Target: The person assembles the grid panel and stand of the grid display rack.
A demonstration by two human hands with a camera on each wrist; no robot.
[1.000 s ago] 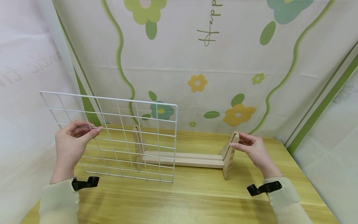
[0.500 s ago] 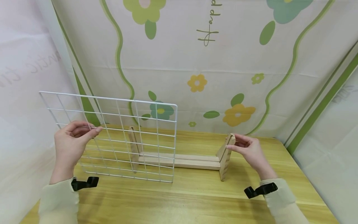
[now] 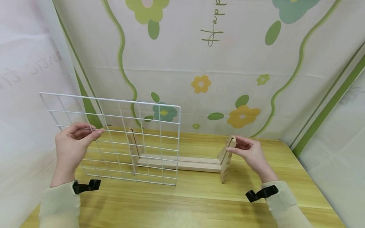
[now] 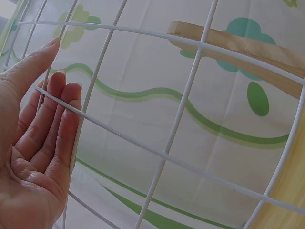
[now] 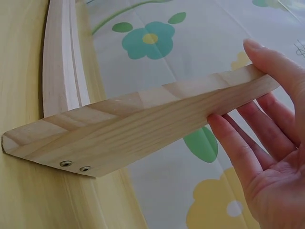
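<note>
Wire grid [image 3: 124,132] in front of the wooden stand's [image 3: 188,165] left end
From here I see the left hand [image 3: 75,142] pinching the grid, probably against tipping; the right hand [image 3: 251,155] pinches the stand's right end panel [image 3: 226,161], likely steadying it.

"Happ" [image 3: 215,22] on back curtain [image 3: 176,57], mirrored "ntic" [image 3: 42,65] on left
</note>
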